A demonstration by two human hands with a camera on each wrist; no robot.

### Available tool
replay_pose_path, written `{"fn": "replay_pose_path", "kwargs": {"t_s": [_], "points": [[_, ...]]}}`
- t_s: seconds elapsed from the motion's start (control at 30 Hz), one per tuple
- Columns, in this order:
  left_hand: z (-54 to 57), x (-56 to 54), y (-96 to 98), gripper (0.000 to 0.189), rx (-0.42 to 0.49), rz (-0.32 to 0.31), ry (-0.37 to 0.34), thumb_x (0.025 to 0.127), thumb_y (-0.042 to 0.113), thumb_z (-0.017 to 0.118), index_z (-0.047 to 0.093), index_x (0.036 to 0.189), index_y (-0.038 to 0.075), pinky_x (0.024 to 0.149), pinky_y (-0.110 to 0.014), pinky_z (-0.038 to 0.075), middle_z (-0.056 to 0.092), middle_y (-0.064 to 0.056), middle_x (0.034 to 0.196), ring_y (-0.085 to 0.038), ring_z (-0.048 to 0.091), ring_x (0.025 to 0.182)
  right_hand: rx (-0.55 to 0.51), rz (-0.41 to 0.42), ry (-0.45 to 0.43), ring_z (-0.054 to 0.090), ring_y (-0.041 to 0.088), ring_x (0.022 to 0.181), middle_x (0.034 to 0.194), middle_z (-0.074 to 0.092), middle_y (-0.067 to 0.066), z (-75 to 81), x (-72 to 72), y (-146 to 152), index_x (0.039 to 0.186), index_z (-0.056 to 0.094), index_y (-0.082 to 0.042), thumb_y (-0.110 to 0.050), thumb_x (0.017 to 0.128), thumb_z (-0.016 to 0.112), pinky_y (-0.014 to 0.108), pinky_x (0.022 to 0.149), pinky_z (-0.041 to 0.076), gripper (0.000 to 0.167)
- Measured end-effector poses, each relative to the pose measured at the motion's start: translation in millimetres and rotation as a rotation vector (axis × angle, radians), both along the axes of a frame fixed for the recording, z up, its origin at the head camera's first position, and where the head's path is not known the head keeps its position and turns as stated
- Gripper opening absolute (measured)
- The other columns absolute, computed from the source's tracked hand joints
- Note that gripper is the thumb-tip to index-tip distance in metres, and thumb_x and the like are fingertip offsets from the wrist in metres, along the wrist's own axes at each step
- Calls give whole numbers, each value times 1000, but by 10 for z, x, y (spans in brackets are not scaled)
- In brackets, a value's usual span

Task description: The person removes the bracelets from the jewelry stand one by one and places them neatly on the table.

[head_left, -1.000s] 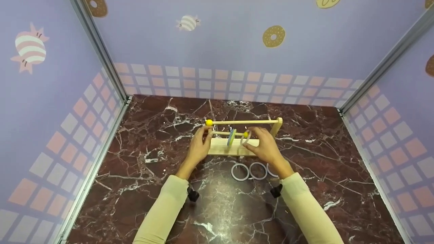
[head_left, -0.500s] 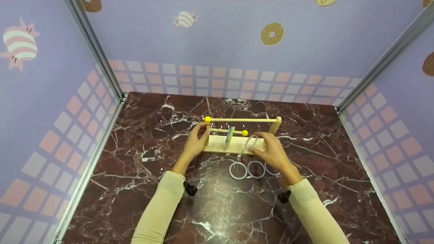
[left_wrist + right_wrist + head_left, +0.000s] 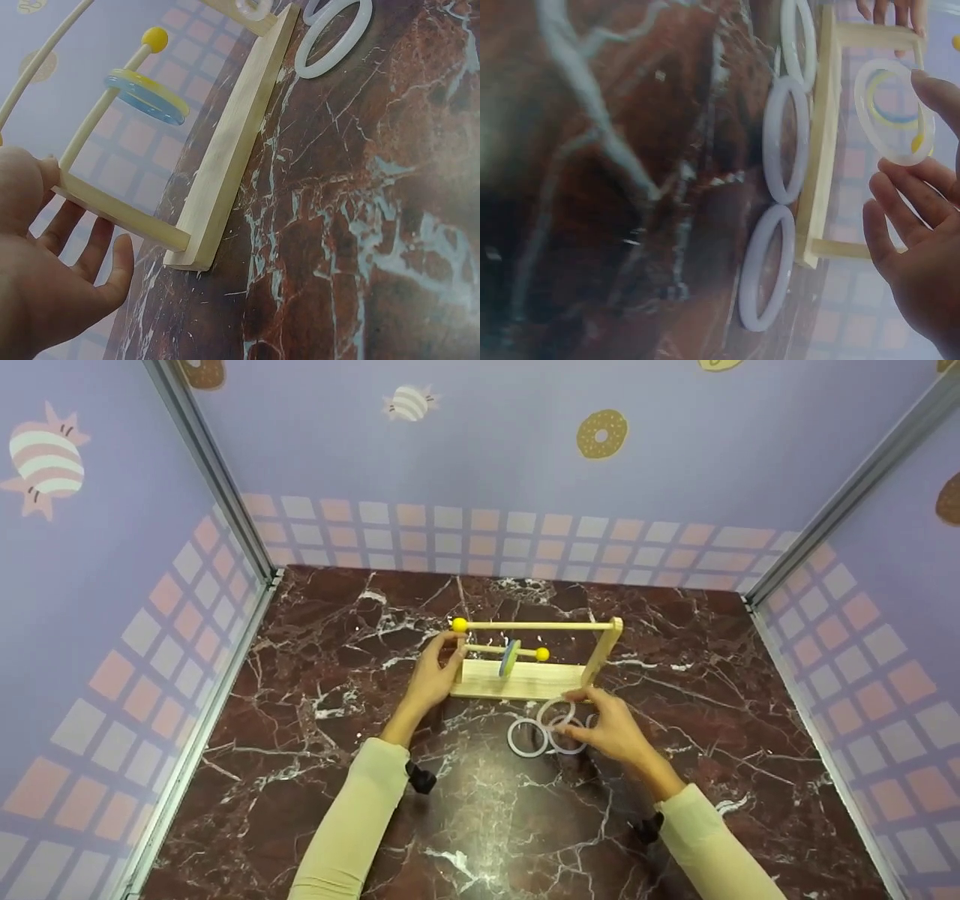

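A pale wooden ring stand (image 3: 517, 684) has two horizontal rods tipped with yellow balls. My left hand (image 3: 431, 679) holds its left upright (image 3: 124, 210), thumb on one side and fingers behind. On the shorter rod hang a yellow ring (image 3: 154, 82) and a blue ring (image 3: 142, 103), side by side. My right hand (image 3: 611, 727) pinches a whitish translucent ring (image 3: 862, 112) between thumb and fingertips, in front of the stand's right end. In the head view this ring overlaps the pale rings lying on the table.
Several pale rings lie in a row on the dark marbled table (image 3: 480, 817) before the stand, among them a left one (image 3: 511, 739) and a middle one (image 3: 769, 139). Purple patterned panels (image 3: 510, 457) enclose the back and both sides.
My right hand has carried the whitish ring away from the shorter rod's ball, rightward and toward me, down near the table rings. The left hand keeps its hold on the upright.
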State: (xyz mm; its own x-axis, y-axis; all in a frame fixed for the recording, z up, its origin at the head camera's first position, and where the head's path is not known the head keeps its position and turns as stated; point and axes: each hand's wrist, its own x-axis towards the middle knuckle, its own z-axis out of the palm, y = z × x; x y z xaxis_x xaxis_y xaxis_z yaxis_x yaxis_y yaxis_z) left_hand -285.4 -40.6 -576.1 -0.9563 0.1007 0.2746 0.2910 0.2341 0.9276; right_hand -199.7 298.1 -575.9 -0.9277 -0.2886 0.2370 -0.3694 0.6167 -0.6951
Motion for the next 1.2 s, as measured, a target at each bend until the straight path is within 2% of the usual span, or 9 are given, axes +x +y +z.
{"fn": "replay_pose_path", "kwargs": {"t_s": [0.17,0.3,0.43,0.57,0.7,0.93,1.2], "points": [[0,1,-6,29,11,-20,-10,107,11,62,63,134,2,105,-45,51,67,-21,130,-32,65,118,-37,65,-40,72,38,99,117,75,13,-44,167,-52,123,72,-4,-28,80,95,59,86,58,54],[-17,-2,-1,28,26,-22,-24,107,11,62,63,134,2,99,-44,53,67,-20,128,-32,65,117,14,129,-43,70,32,99,115,75,9,-78,289,-102,123,72,-5,-35,80,94,53,86,58,56],[-30,-3,0,29,19,-16,-49,108,14,62,63,134,3,100,-42,53,67,-19,129,-30,65,119,44,180,-55,70,30,97,112,72,6,-104,377,-152,123,72,-6,-36,80,95,52,86,59,57],[-22,-11,3,30,16,-15,-34,108,15,62,63,135,2,105,-44,51,66,-18,131,-31,64,122,25,222,-36,71,28,102,116,72,8,-128,406,-192,121,71,-4,-32,81,95,52,89,60,55],[-25,-9,3,29,19,-7,-18,108,15,62,63,134,2,103,-45,52,67,-18,129,-32,64,121,52,251,-5,70,24,105,118,74,6,-166,419,-224,120,72,-5,-37,81,94,52,91,59,55],[-26,-2,-1,29,12,2,-30,108,16,62,64,134,3,103,-43,53,67,-17,129,-31,65,119,117,265,-3,67,20,112,120,73,-1,-201,453,-257,120,73,-8,-37,80,95,47,97,57,54],[-13,-6,-8,33,39,-22,-27,108,14,62,61,136,-3,102,-47,53,66,-21,130,-34,65,120,168,277,35,65,19,112,121,72,-2,-215,457,-266,123,72,-10,-36,80,95,44,98,54,55]]}}
